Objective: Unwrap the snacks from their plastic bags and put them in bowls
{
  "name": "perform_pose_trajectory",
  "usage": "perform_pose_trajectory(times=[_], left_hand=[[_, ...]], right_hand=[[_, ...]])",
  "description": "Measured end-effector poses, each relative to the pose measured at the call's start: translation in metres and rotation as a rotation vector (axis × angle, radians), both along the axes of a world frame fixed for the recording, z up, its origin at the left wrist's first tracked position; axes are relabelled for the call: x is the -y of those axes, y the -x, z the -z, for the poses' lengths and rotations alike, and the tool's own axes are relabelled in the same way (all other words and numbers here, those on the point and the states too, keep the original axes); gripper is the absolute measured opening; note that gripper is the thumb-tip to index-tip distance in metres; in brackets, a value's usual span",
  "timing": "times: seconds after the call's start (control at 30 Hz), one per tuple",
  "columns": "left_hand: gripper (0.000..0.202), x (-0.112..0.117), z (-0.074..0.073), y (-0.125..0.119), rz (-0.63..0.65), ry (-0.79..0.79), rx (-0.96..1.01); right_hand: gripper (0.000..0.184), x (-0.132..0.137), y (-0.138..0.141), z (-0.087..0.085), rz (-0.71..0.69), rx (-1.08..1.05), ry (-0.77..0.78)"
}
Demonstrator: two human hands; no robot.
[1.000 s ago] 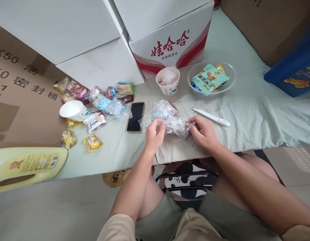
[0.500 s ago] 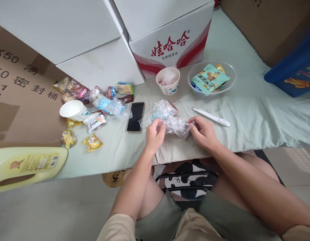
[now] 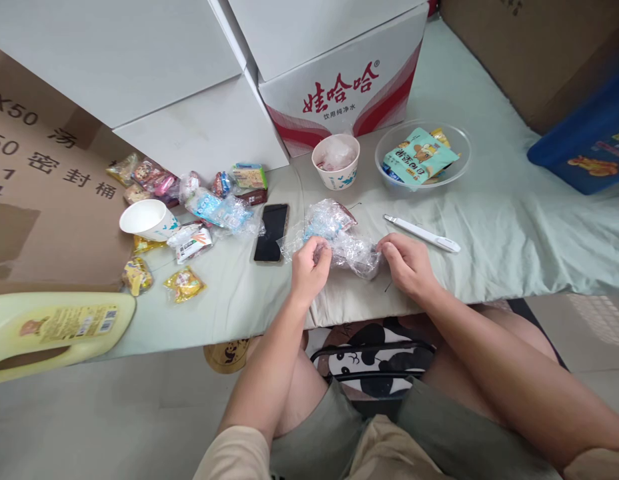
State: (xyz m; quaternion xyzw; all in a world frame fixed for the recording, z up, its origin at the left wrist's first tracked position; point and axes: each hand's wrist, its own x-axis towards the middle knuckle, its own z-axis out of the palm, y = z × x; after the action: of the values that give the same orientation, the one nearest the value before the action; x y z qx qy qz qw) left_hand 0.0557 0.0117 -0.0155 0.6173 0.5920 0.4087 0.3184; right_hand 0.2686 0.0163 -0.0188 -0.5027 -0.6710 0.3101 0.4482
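Note:
Crumpled clear plastic wrapping (image 3: 358, 255) stretches between my two hands at the front of the cloth-covered table. My left hand (image 3: 311, 267) is closed, pinching the left end of it. At the right end, the thumb and fingers of my right hand (image 3: 405, 265) are pressed together on its edge. Just behind lies a clear package with blue print (image 3: 325, 221), partly overlapped by the plastic. A white utility knife (image 3: 422, 233) rests to the right, apart from my right hand. On the left, a dark phone (image 3: 271, 233) lies flat next to loose plastic.
Behind stand a paper cup holding clear plastic (image 3: 335, 177) and a clear bowl (image 3: 465, 163) of snack packets. Several wrapped snacks (image 3: 217, 208) and a tipped paper cup (image 3: 148, 220) lie left. A yellow jug (image 3: 102, 333) is near the front edge; cartons (image 3: 339, 93) line the back.
The right end of the clear plastic has shifted and its folds changed shape. My right hand has moved very slightly; my left hand stays in place.

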Motion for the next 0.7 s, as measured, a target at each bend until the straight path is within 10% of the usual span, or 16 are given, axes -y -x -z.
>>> perform_pose_trajectory(times=[0.7], left_hand=[[0.009,0.0022,-0.0076,-0.0046,0.065,0.005,-0.08]], right_hand=[[0.025,-0.0005,0.0027,0.0007,-0.016,0.084,0.023]])
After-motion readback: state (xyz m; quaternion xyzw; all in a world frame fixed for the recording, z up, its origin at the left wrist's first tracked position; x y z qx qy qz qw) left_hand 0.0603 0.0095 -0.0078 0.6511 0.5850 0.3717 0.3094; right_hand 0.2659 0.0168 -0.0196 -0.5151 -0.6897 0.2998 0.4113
